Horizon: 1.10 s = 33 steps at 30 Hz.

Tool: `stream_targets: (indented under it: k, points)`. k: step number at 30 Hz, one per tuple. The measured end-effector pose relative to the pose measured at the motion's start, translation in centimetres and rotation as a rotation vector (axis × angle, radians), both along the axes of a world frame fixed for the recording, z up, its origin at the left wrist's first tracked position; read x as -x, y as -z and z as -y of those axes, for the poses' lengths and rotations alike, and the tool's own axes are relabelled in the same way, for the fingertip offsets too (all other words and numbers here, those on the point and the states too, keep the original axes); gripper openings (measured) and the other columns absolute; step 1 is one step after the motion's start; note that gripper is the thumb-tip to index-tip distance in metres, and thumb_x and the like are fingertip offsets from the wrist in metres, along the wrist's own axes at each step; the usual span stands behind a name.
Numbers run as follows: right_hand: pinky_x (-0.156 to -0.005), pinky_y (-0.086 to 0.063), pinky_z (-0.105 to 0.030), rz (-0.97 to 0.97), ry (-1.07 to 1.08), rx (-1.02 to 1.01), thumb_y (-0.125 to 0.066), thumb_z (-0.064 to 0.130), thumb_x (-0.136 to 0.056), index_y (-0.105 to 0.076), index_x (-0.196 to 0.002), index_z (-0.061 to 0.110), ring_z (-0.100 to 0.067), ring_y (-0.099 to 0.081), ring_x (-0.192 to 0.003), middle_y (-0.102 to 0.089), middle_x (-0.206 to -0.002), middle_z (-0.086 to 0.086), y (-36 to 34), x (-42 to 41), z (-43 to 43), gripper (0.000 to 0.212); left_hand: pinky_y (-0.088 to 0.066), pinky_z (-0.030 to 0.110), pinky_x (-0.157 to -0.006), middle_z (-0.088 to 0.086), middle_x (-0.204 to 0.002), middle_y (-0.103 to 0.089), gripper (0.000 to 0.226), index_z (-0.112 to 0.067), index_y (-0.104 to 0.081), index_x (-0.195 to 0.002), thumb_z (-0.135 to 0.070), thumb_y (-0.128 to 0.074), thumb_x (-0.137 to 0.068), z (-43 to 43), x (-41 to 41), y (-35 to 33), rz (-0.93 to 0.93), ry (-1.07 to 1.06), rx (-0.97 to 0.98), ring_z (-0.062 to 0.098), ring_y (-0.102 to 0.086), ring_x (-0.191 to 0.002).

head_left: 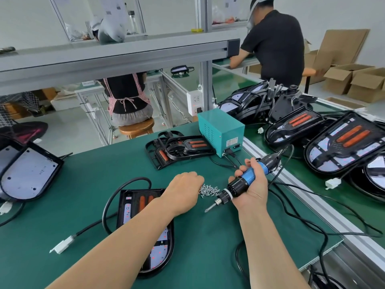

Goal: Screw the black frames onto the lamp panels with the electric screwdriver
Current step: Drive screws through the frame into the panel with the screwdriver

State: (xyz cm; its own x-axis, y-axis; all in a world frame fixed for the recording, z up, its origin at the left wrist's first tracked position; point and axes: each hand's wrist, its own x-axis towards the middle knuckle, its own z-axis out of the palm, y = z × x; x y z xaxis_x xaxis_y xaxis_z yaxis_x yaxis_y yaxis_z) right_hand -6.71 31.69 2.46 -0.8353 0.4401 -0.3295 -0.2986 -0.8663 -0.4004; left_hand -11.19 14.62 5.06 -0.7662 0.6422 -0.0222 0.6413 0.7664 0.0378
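lamp panel (145, 230): lies flat near the front edge of the green bench mat (93, 180), black frame (123, 207) sitting on it, orange strips showing at its far end; the left forearm crosses over it and hides its middle.
panel cable (112, 197): black loop off the panel's left side, ending in a white plug (62, 246) lying on the mat toward the front-left.
screws (209, 189): small silver heap on the mat just past the panel's far-right corner, between the two hands.
left hand (183, 190): knuckles up, fingers curled down onto the left edge of the screw heap; cannot tell whether a screw is pinched.
right hand (252, 184): clenched around the electric screwdriver (241, 184).
screwdriver attitude: blue and black body tilted, bit tip pointing down-left over the mat just right of the screws, touching nothing visible; its cord runs off to the right.
teal power box (220, 131): at the mat's far-right edge, cables plugged into its front.
spare frames (179, 149): stacked just left of the box.
right-side bench: more panels (341, 149) piled there, well apart.
far-left edge: another panel (29, 174), pale side up.
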Motion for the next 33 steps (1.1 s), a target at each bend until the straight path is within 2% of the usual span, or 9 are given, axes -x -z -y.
stream_targets:
  k: [5, 11, 17, 21, 24, 26, 28, 30, 33]
  points:
    - [-0.06, -0.039, -0.024, 0.0, 0.006, -0.007, -0.072, 0.03, -0.09, -0.064, -0.087, 0.021, -0.007, -0.055, -0.051, -0.06, -0.067, 0.007, 0.1, -0.1, 0.0, 0.012, -0.041, 0.035, -0.071, 0.006, -0.093, -0.055, 0.005, -0.013, -0.049, -0.089, -0.009, -0.046, -0.09, -0.1, -0.3, -0.4, 0.099, -0.071, -0.135, 0.029, -0.053, -0.085]
    - [-0.061, -0.039, -0.024, -0.004, 0.008, -0.018, -0.073, 0.029, -0.089, -0.065, -0.085, 0.021, -0.008, -0.055, -0.051, -0.06, -0.067, 0.006, 0.0, -0.1, 0.2, 0.012, -0.045, 0.034, -0.081, 0.007, -0.109, -0.058, 0.015, -0.013, -0.059, -0.108, -0.007, -0.054, -0.096, 0.0, -0.5, -0.3, 0.154, -0.048, -0.073, 0.028, -0.056, -0.097]
    - [-0.058, -0.041, -0.023, -0.004, 0.005, -0.028, -0.073, 0.029, -0.089, -0.065, -0.085, 0.021, -0.008, -0.055, -0.051, -0.061, -0.067, 0.006, 0.1, -0.3, 0.2, 0.012, -0.047, 0.036, -0.08, 0.008, -0.106, -0.061, 0.015, -0.014, -0.057, -0.098, -0.002, -0.05, -0.094, -0.2, -0.5, -0.5, 0.136, -0.073, -0.08, 0.027, -0.057, -0.094]
    - [-0.057, -0.042, -0.023, 0.002, 0.003, -0.028, -0.074, 0.029, -0.088, -0.065, -0.085, 0.021, -0.008, -0.056, -0.051, -0.061, -0.068, 0.006, 0.0, -0.3, 0.1, 0.012, -0.047, 0.037, -0.083, 0.008, -0.109, -0.061, 0.016, -0.012, -0.056, -0.101, -0.001, -0.047, -0.094, -0.1, -0.7, -0.2, 0.143, -0.155, -0.164, 0.028, -0.057, -0.096]
    - [-0.056, -0.042, -0.023, 0.008, 0.001, -0.029, -0.074, 0.029, -0.088, -0.066, -0.085, 0.021, -0.008, -0.056, -0.051, -0.061, -0.068, 0.006, 0.0, -0.2, 0.1, 0.012, -0.051, 0.035, -0.083, 0.005, -0.104, -0.063, 0.018, -0.014, -0.058, -0.105, -0.005, -0.046, -0.095, 0.3, -1.1, -0.6, 0.186, -0.214, -0.391, 0.025, -0.058, -0.091]
    - [-0.054, -0.042, -0.023, 0.009, -0.005, -0.035, -0.074, 0.03, -0.088, -0.065, -0.085, 0.021, -0.007, -0.056, -0.051, -0.061, -0.068, 0.006, 0.0, -0.2, 0.1, 0.012, -0.051, 0.023, -0.067, 0.002, -0.098, -0.065, 0.026, -0.022, -0.063, -0.11, -0.006, -0.047, -0.097, 0.8, -1.7, -1.3, 0.311, -0.303, -0.612, 0.021, -0.061, -0.08]
    - [-0.053, -0.042, -0.023, 0.009, -0.007, -0.034, -0.074, 0.029, -0.088, -0.065, -0.086, 0.021, -0.008, -0.056, -0.052, -0.06, -0.069, 0.006, -0.2, -0.3, 0.1, 0.012, -0.045, 0.016, -0.054, -0.002, -0.085, -0.069, 0.029, -0.026, -0.071, -0.098, -0.004, -0.051, -0.096, 1.6, -2.7, -2.3, 0.439, -0.38, -0.796, 0.014, -0.057, -0.068]
    - [-0.051, -0.042, -0.022, 0.013, -0.003, -0.023, -0.073, 0.028, -0.089, -0.064, -0.087, 0.02, -0.008, -0.055, -0.052, -0.06, -0.069, 0.006, -0.5, -0.4, 0.2, 0.012, -0.045, 0.017, -0.059, -0.001, -0.074, -0.071, 0.028, -0.021, -0.074, -0.085, 0.001, -0.057, -0.091, 2.7, -3.8, -3.2, 0.55, -0.431, -0.971, 0.012, -0.059, -0.068]
    - [-0.048, -0.041, -0.02, -0.002, 0.007, 0.008, -0.07, 0.027, -0.092, -0.062, -0.086, 0.02, -0.007, -0.054, -0.052, -0.058, -0.067, 0.008, -1.7, -0.9, 0.9, 0.012, -0.049, 0.016, -0.059, 0.007, -0.075, -0.074, 0.015, -0.009, -0.072, -0.084, 0.005, -0.066, -0.089, 4.6, -6.1, -4.5, 0.826, -0.501, -1.292, 0.012, -0.068, -0.069]
